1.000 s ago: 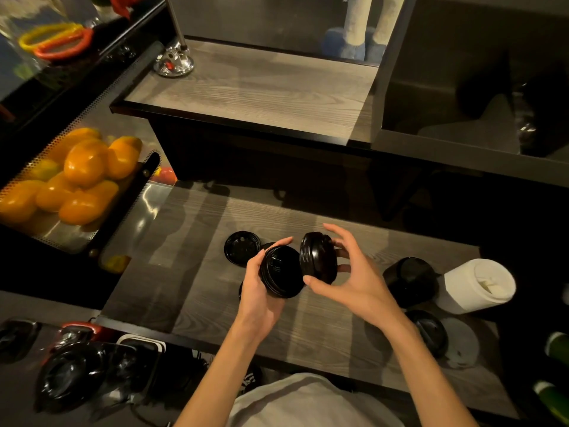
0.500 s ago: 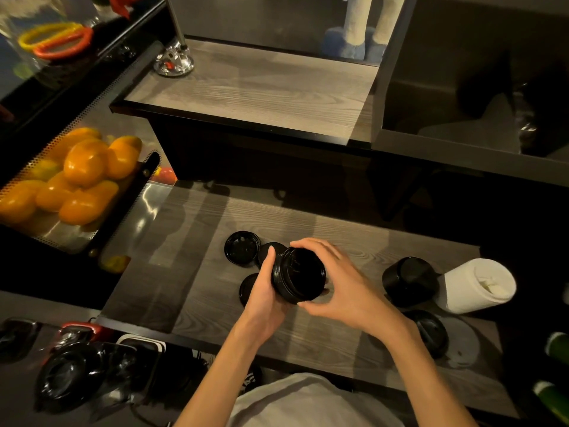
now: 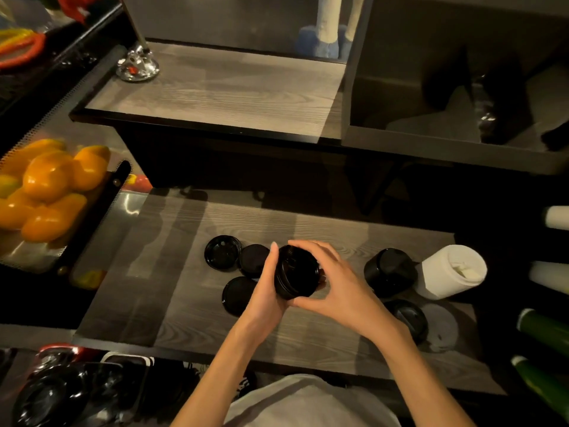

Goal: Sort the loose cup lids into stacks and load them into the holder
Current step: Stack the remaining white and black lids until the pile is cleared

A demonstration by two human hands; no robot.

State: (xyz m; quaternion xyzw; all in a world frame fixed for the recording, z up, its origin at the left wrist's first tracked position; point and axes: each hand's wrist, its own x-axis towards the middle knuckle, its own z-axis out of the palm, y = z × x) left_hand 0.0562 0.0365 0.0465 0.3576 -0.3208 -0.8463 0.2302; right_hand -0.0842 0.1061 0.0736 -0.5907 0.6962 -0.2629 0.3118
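Note:
A short stack of black cup lids point(image 3: 295, 272) is held on edge above the grey wooden counter point(image 3: 184, 318). My left hand point(image 3: 266, 291) cups it from the left and my right hand point(image 3: 335, 285) wraps it from the right and above. Three loose black lids lie flat just left of my hands: one point(image 3: 222, 251) farthest left, one point(image 3: 254, 260) beside it, one point(image 3: 237, 295) nearer me. To the right lie another black lid stack point(image 3: 389, 271) on its side, a single black lid point(image 3: 408, 315) and a white lid stack point(image 3: 449, 271).
A perforated metal tray point(image 3: 101, 211) holding orange and yellow peppers point(image 3: 49, 192) stands at the left. A raised wooden shelf point(image 3: 221, 90) runs behind the counter, with a dark box point(image 3: 455, 143) at the back right. Green and white bottles point(image 3: 545, 328) line the right edge.
My two hands, each with a group of black lids, have come together. The two groups now sit pressed into one stack between both hands.

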